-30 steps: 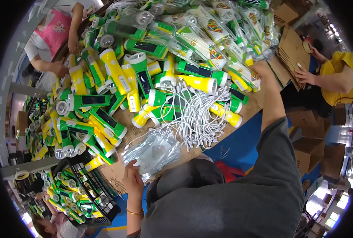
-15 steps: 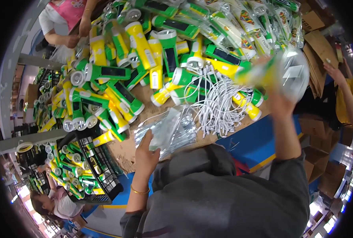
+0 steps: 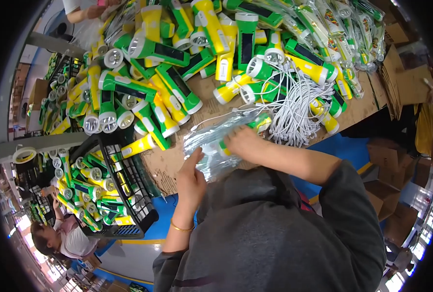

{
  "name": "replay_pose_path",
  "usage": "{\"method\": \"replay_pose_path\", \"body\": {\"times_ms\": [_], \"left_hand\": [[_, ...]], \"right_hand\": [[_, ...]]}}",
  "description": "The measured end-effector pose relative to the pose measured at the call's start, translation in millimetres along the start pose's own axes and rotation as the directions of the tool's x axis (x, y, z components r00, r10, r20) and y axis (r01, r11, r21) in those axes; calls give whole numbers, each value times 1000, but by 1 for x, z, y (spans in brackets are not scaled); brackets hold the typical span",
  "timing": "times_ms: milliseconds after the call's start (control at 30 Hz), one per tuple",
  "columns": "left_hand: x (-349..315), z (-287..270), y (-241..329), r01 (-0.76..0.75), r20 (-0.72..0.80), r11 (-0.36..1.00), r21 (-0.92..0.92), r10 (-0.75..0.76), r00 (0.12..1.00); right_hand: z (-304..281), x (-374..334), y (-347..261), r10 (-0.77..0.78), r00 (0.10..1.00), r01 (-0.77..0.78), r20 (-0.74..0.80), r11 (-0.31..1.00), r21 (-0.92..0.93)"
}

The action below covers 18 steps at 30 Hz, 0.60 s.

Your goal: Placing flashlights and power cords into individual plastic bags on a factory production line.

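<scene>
- At the upper right of the worktop (image 3: pixel 160 168), a heap of bagged flashlights (image 3: pixel 330 29) lies in clear plastic; that part looks done.
- Far more loose flashlights (image 3: pixel 177 87) lie bare across the middle and left, with others in the black crate (image 3: pixel 116 155), so much appears left (a rough judgement, since the heaps overlap).
- One flashlight (image 3: pixel 262 121) is over the stack of clear bags (image 3: pixel 209 136) at the near edge; whether any of it is inside a bag, I cannot tell.
- That flashlight is green and yellow, tilted, its middle hidden by the fingers.
- The right hand (image 3: pixel 243 141) has its grip closed around it.
- The left hand (image 3: pixel 191 177) is at the near left side of the bags, fingers bent; whether its grip pinches a bag, I cannot tell.
- White cables (image 3: pixel 299 109) lie tangled just right of the bags.
</scene>
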<state>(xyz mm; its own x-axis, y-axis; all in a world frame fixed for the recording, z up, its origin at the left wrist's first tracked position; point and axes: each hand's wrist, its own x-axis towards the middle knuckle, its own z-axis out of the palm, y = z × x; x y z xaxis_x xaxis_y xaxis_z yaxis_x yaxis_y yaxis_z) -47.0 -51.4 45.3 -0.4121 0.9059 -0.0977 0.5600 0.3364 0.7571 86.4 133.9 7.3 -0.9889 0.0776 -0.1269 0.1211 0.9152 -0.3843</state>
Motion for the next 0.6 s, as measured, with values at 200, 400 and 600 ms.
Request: {"method": "replay_pose_path", "body": {"times_ms": [200,400,600], "left_hand": [[10,34,-22,-5,-247,997,74,23,969],[42,55,-30,267,10,957,-117,-268,963],[34,66,-25,78,-80,996,30,-76,994]], "right_hand": [[4,2,1,65,945,-18,-322,989,145],[6,-14,9,124,958,-77,-259,980,186],[2,-21,13,240,914,-137,-327,941,309]]}}
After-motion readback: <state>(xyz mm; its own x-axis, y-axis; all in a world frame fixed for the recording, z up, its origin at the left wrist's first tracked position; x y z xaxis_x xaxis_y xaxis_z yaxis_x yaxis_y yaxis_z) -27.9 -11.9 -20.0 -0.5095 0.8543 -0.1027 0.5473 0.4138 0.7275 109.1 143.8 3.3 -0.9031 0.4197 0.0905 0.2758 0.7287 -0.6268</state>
